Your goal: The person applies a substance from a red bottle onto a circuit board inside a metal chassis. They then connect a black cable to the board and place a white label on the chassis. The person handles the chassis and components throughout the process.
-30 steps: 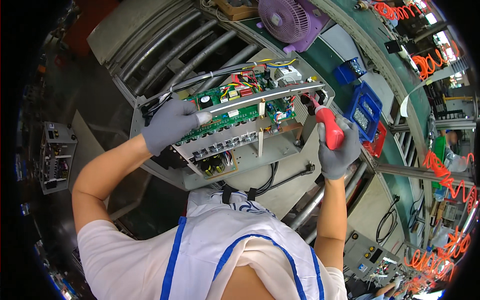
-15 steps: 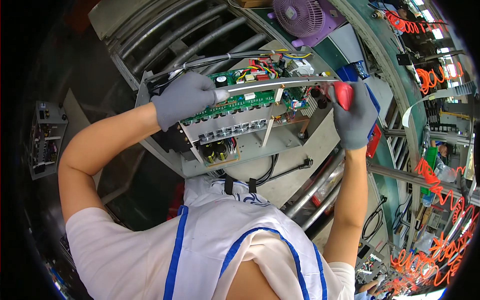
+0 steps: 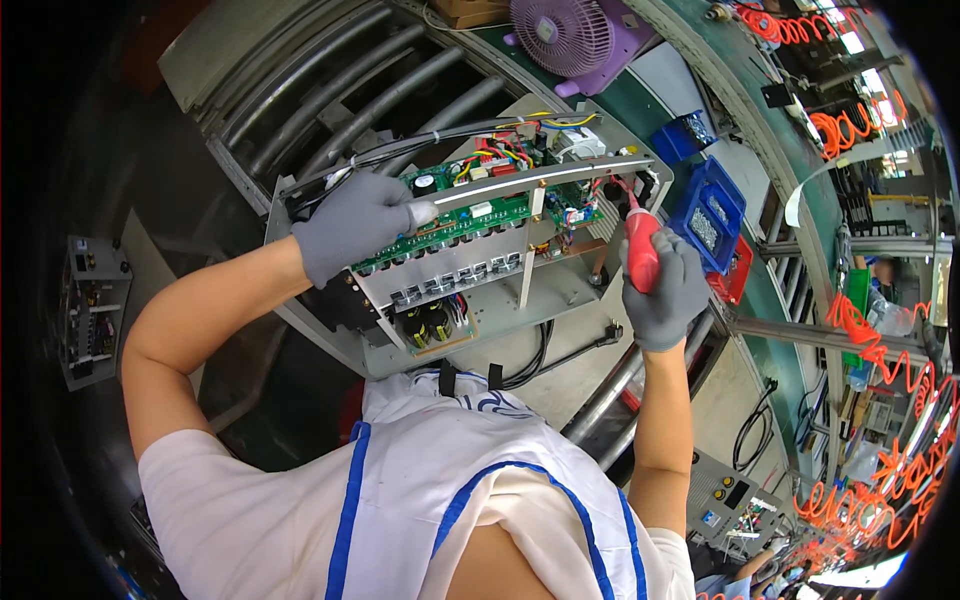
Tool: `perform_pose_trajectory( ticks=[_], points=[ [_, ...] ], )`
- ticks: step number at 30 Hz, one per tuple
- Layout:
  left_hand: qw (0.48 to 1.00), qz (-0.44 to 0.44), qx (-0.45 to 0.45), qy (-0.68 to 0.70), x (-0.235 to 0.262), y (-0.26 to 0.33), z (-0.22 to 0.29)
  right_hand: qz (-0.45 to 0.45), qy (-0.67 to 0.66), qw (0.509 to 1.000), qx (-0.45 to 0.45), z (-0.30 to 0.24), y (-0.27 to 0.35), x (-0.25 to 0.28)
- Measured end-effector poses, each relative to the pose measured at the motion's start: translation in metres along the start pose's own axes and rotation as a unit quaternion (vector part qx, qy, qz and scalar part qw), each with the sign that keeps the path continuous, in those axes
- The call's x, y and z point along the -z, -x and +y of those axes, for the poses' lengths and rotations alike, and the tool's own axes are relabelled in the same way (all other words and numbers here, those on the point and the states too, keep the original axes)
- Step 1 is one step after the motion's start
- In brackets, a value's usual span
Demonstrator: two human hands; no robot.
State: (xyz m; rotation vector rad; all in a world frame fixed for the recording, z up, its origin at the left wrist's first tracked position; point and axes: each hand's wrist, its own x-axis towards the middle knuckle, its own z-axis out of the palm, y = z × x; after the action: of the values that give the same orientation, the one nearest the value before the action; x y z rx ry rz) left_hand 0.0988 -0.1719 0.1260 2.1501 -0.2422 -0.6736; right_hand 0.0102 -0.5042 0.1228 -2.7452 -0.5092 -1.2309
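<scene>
An open metal chassis (image 3: 535,297) lies in front of me with a green circuit board (image 3: 455,229) and bundled wires inside. Across its top runs a long grey metal bar (image 3: 530,182). My gloved left hand (image 3: 350,225) pinches this bar toward its left part, thumb and fingers closed. In my gloved right hand (image 3: 670,300) is a red-handled screwdriver (image 3: 642,255). Its shaft points up and away, toward the bar's right end at the chassis corner. Whether the tip touches a screw cannot be made out.
Blue bins (image 3: 708,215) with small metal parts stand right of the chassis, beside a red bin (image 3: 735,272). A purple fan (image 3: 570,35) sits at the far side. Metal rollers (image 3: 400,95) lie beyond the chassis. A black power cable (image 3: 545,350) lies near me. Orange coiled hoses (image 3: 840,130) hang at right.
My right hand has moved down and toward me, so the screwdriver now shows its shaft angled at the bar's right end. The left hand keeps its hold; the whole view has shifted slightly.
</scene>
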Motion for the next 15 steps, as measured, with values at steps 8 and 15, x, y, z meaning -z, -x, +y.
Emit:
perform_pose_trajectory(
  ticks=[8,15],
  points=[
    [0.997,0.005,0.026,0.072,-0.006,0.009,0.016,0.101,-0.061,0.969,-0.215,-0.002,0.039,0.001],
    [0.997,0.017,0.049,0.051,-0.007,0.009,0.016,0.285,-0.292,0.731,-0.546,0.005,0.122,0.034]
  ],
)
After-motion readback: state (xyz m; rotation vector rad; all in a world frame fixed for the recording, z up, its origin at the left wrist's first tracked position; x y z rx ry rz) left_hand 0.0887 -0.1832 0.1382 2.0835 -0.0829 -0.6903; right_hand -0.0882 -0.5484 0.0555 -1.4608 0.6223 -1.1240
